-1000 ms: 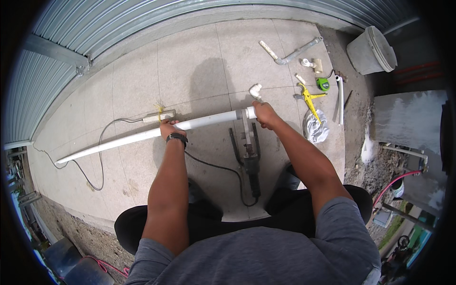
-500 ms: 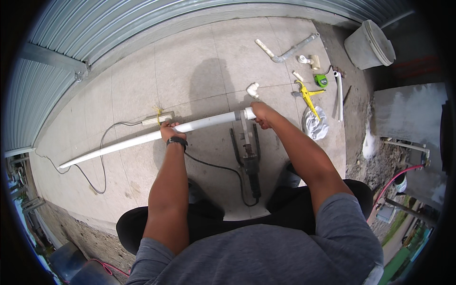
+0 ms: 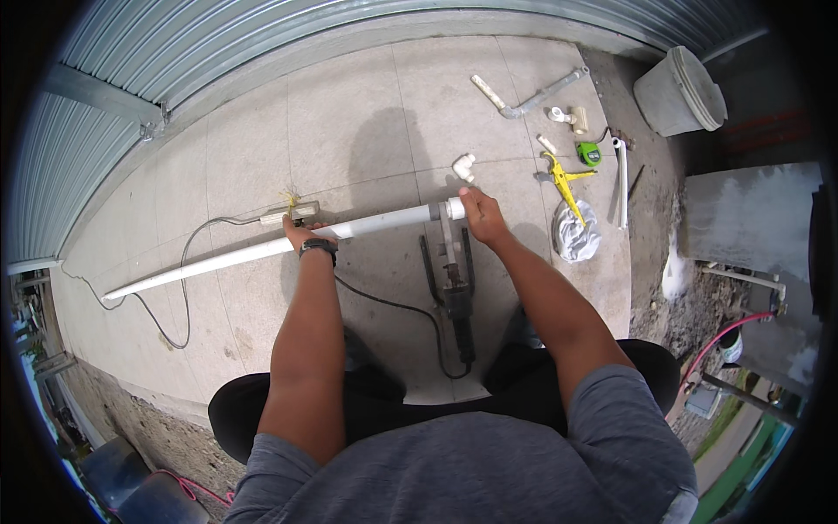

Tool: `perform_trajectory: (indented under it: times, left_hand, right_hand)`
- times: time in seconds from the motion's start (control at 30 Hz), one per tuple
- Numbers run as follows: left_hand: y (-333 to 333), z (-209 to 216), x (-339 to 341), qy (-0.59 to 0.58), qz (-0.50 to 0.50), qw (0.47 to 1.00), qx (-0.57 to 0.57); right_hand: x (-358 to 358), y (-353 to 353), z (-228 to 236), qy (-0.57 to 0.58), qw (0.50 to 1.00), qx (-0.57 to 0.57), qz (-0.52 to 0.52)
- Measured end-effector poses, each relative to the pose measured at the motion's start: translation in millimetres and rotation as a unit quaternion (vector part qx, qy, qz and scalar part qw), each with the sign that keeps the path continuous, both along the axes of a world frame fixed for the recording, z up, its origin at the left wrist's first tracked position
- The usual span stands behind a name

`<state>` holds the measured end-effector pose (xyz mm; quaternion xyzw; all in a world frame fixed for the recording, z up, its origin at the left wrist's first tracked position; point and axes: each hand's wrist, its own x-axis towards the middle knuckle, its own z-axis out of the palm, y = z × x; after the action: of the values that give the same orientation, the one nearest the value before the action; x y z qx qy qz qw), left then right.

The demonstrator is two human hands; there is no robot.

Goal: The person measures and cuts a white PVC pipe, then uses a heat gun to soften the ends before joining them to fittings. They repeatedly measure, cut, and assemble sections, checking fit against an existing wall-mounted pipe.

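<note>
Both hands (image 3: pixel 478 214) along white pipe (image 3: pixel 262 251).

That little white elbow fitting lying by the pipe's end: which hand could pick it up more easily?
Probably the right hand: it grips the long white pipe at its end, just beside the elbow fitting. The left hand holds the pipe's middle, farther off.

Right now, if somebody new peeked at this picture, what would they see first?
First, the long white pipe stretching across the concrete floor, with the left hand gripping its middle and the right hand at its right end. Below that end lies a dark corded tool. To the right sit a yellow cutter and a grey bucket.
</note>
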<state>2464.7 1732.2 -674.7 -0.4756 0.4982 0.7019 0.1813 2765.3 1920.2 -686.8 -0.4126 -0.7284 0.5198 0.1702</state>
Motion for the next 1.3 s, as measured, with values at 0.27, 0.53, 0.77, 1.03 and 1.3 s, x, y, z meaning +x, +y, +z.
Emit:
perform_trajectory:
  times: [0.27, 0.53, 0.77, 1.03, 1.3]
  left_hand:
    - [-1.3, -15.8, -10.4, 0.006, -0.056, 0.998, -0.021]
    - [2.9, -6.4, -2.5, 0.012, -0.041, 0.999, -0.022]
    - [2.8, -10.2, -3.9, 0.023, -0.049, 0.998, -0.018]
    - [-1.0, -18.6, -10.3, 0.04, -0.033, 0.998, 0.023]
    - [-3.7, -27.1, -9.3, 0.08, -0.021, 0.989, 0.123]
  right_hand:
    - [-15.6, 3.3, 6.0, -0.024, 0.999, 0.021, -0.007]
    - [-24.7, 1.1, 5.2, -0.11, 0.992, -0.01, -0.062]
    - [-30.6, 8.8, 4.8, -0.179, 0.982, -0.019, -0.049]
    - [-46.9, 18.7, 24.3, -0.235, 0.957, -0.144, -0.088]
    - [-48.9, 19.3, 39.2, -0.207, 0.953, -0.208, -0.08]
